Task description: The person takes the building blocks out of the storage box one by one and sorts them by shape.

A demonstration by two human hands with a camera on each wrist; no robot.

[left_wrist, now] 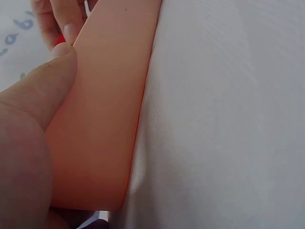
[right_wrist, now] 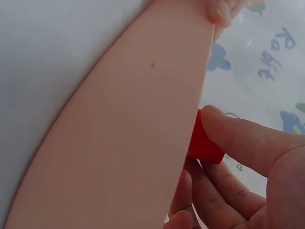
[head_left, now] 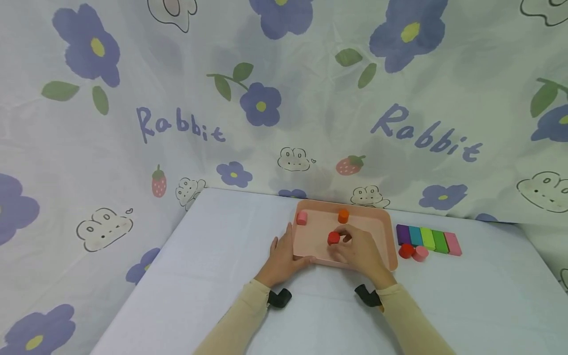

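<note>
right hand: thumb and fingers pinching a red cylinder
red cylinder: over the tray; from here i can't tell if it touches bottom
left hand: fingers straight along the tray's left side, thumb at the front rim
back of tray: a pink cylinder, an orange cylinder
table, to the right: five coloured bars

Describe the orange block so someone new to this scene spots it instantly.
Find the peach-pink tray on the white table. Inside, by the far wall, sits the small orange block, beyond the red block pinched by the right hand. Its orange colour sets it apart from that red one and the pink block near the far-left corner.
</note>
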